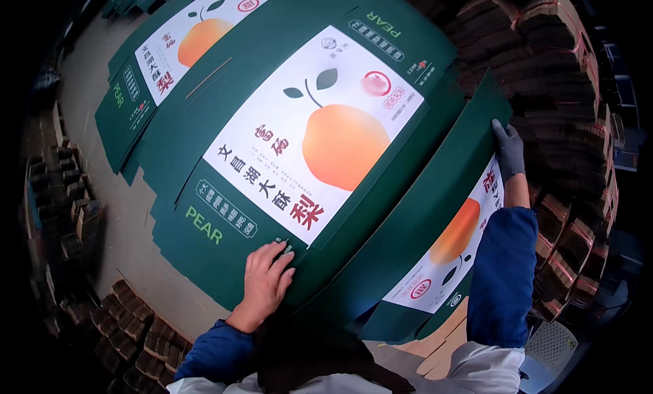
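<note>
A large flat green cardboard box sheet (224, 149), printed with an orange-coloured pear on a white panel, lies in front of me on a stack. My left hand (266, 278), bare, rests on its near left part with the fingers apart. To the right, a second printed green box sheet (415, 210) stands tilted, its pear panel turned the other way. My right hand (510, 149), in a grey glove, grips that sheet's far right edge; the underside of the grip is hidden.
Another stack of the same green sheets (126, 132) lies at the far left. Tied bundles of brown cardboard (551, 60) are piled high along the right. More bundles (139, 333) sit on the floor at the lower left. A pale plastic stool (549, 350) stands at lower right.
</note>
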Action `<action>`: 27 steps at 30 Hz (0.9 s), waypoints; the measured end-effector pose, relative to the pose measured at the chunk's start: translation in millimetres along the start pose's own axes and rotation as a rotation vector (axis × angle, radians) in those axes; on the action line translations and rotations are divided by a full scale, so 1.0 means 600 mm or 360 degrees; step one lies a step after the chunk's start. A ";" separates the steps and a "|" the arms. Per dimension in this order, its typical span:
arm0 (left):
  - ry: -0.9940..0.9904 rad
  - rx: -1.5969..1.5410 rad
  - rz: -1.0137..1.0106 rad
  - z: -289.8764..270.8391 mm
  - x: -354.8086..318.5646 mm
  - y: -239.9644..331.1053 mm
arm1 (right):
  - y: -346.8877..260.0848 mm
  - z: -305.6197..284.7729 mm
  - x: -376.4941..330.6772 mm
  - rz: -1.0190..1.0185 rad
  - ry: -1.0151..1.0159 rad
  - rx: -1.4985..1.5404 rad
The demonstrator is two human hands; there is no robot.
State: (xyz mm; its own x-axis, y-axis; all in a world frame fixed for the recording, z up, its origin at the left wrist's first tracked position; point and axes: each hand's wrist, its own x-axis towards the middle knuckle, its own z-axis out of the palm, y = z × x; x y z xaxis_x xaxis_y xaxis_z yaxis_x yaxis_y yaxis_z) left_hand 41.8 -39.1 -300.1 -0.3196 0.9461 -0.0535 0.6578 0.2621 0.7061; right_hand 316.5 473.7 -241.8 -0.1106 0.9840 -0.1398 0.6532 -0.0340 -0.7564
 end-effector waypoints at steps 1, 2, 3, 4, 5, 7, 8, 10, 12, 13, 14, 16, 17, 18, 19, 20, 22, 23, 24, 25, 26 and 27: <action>-0.0044 -0.0199 0.0001 -0.002 -0.007 0.010 | -0.002 0.011 0.007 0.0002 -0.0003 0.0024; -0.0129 -0.0344 -0.0073 -0.001 -0.013 0.025 | -0.002 0.019 0.009 0.0045 0.0020 -0.0028; -0.0182 -0.0477 -0.0162 -0.003 -0.019 0.041 | -0.015 0.041 0.013 0.0065 0.0019 -0.0069; -0.0112 -0.0417 -0.0101 0.004 -0.011 0.048 | -0.017 0.052 0.018 0.0079 0.0010 -0.0060; -0.0110 -0.0474 -0.0181 0.012 -0.012 0.049 | -0.017 0.068 0.022 0.0092 0.0000 -0.0049; -0.0102 -0.0611 -0.0293 0.046 -0.009 0.039 | 0.006 0.073 0.050 0.0071 0.0043 0.0011; 0.0006 -0.0541 -0.0196 0.054 -0.008 0.035 | 0.005 0.076 0.057 0.0090 -0.0028 -0.0050; 0.0082 -0.0567 -0.0218 0.067 -0.009 0.031 | 0.000 0.090 0.067 0.0108 -0.0097 -0.0133; 0.0133 -0.0556 -0.0198 0.075 -0.009 0.028 | 0.000 0.105 0.071 0.0116 -0.0090 -0.0117; 0.0105 -0.0508 -0.0204 0.076 -0.011 0.028 | 0.002 0.110 0.076 0.0125 -0.0081 -0.0131; 0.0077 -0.0460 -0.0210 0.075 -0.013 0.028 | 0.006 0.114 0.078 0.0119 -0.0116 -0.0180; 0.0038 -0.0388 -0.0200 0.075 -0.017 0.027 | 0.012 0.127 0.082 0.0114 -0.0093 -0.0201; 0.0024 -0.0363 -0.0191 0.076 -0.019 0.025 | 0.016 0.132 0.084 0.0113 -0.0080 -0.0212; 0.0011 -0.0338 -0.0180 0.076 -0.019 0.024 | 0.017 0.134 0.086 0.0124 -0.0096 -0.0235; 0.0021 -0.0340 -0.0179 0.076 -0.020 0.024 | 0.020 0.137 0.087 0.0120 -0.0101 -0.0200; 0.0030 -0.0342 -0.0176 0.076 -0.020 0.023 | 0.024 0.140 0.089 0.0117 -0.0104 -0.0165; 0.0035 -0.0342 -0.0186 0.077 -0.019 0.022 | 0.026 0.146 0.088 0.0132 -0.0108 -0.0125; 0.0025 -0.0342 -0.0202 0.077 -0.018 0.022 | 0.024 0.147 0.089 0.0156 -0.0111 -0.0124; 0.0013 -0.0341 -0.0216 0.075 -0.017 0.022 | 0.020 0.149 0.087 0.0182 -0.0112 -0.0122; -0.0013 -0.0345 -0.0226 0.073 -0.018 0.022 | 0.018 0.151 0.083 0.0178 -0.0111 -0.0111; -0.0040 -0.0349 -0.0237 0.071 -0.018 0.022 | 0.018 0.155 0.080 0.0176 -0.0110 -0.0099; -0.0062 -0.0349 -0.0242 0.070 -0.017 0.021 | 0.018 0.156 0.080 0.0168 -0.0106 -0.0083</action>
State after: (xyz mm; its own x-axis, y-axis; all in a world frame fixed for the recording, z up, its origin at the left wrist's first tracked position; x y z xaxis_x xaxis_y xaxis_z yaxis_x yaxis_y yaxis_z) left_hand 82.2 -37.7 -320.6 -0.3741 0.9067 -0.1948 0.4391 0.3582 0.8239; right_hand 248.3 504.2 -316.5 -0.0877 0.9616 -0.2600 0.7014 -0.1257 -0.7015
